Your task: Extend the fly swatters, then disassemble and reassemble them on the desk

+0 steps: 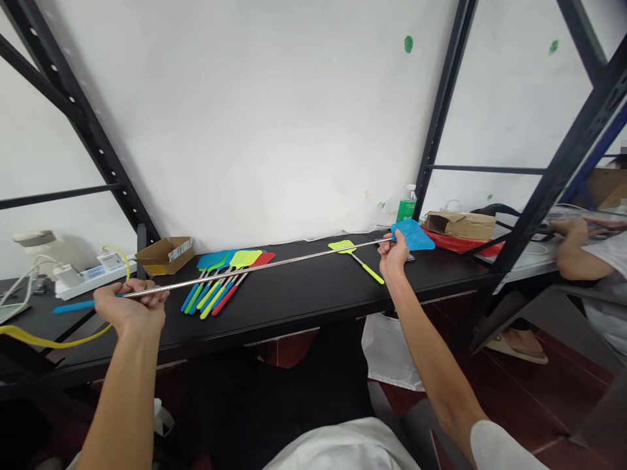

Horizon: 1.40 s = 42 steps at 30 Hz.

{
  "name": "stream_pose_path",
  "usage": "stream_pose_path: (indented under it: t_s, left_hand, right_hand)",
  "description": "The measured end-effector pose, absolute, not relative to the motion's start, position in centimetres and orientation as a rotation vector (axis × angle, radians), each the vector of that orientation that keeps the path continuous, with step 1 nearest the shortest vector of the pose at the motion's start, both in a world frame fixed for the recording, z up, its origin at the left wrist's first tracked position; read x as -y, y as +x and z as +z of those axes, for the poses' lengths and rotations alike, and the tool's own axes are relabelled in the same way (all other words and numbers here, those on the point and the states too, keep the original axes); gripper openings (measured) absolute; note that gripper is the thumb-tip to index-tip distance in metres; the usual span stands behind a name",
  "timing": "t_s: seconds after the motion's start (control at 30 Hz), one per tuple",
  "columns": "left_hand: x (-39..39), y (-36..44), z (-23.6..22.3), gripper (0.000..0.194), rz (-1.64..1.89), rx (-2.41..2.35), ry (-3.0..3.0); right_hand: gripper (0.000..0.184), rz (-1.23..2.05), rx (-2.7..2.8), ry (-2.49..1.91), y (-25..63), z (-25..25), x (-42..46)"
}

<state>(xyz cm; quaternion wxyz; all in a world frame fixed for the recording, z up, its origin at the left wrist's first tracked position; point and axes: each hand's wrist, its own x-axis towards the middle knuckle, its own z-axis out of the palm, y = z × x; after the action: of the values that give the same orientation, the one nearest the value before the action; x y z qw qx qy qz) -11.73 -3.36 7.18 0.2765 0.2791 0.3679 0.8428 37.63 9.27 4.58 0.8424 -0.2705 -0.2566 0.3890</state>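
The left hand [131, 307] was closed around the steel shaft of a blue fly swatter [255, 269] near its handle, and the right hand [393, 253] pinched its mesh head [413, 235] at center right, above the black tabletop [304, 300]. Colored swatters [225, 281] lay fanned left of center.

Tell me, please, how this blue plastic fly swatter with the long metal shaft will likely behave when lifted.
The blue plastic fly swatter is probably light, given its thin mesh head. Its slender metal shaft, held by the left hand and right hand, may flex slightly.
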Motion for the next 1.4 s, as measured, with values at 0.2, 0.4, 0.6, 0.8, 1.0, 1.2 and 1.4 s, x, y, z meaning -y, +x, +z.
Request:
stream_pose_path:
  t_s: [0.2, 0.4, 0.6, 0.8, 1.0, 1.2, 1.4]
  left_hand:
    - [3.2, -11.1, 7.4, 0.027, 2.259, -0.943, 0.798]
    - [2.9, -9.0, 7.9, 0.032, 2.187, -0.938, 0.861]
    - [2.9, -5.9, 8.0, 0.036, 2.045, -0.978, 0.937]
    - [2.9, -5.3, 7.4, 0.037, 1.93, -0.996, 0.958]
    - [2.7, -2.2, 7.3, 0.038, 1.78, -0.968, 1.048]
    - [3.2, 0.1, 7.8, 0.037, 1.674, -0.919, 1.121]
    - [3.6, -2.1, 8.7, 0.034, 1.745, -0.896, 1.047]
  right_hand:
    - [0.041, 0.851, 0.512, -0.56, 37.0, 4.8, -8.9]
    - [0.04, 0.853, 0.529, -0.544, 35.9, 5.2, -8.4]
    - [0.043, 0.86, 0.596, -0.535, 34.4, 5.5, -7.6]
    - [0.045, 0.847, 0.614, -0.525, 34.4, 6.0, -7.0]
    - [0.047, 0.893, 0.648, -0.533, 32.1, 5.8, -6.5]
    - [0.045, 1.019, 0.703, -0.48, 31.3, 5.9, -5.9]
    - [0.025, 1.089, 0.708, -0.399, 34.0, 6.9, -6.1]
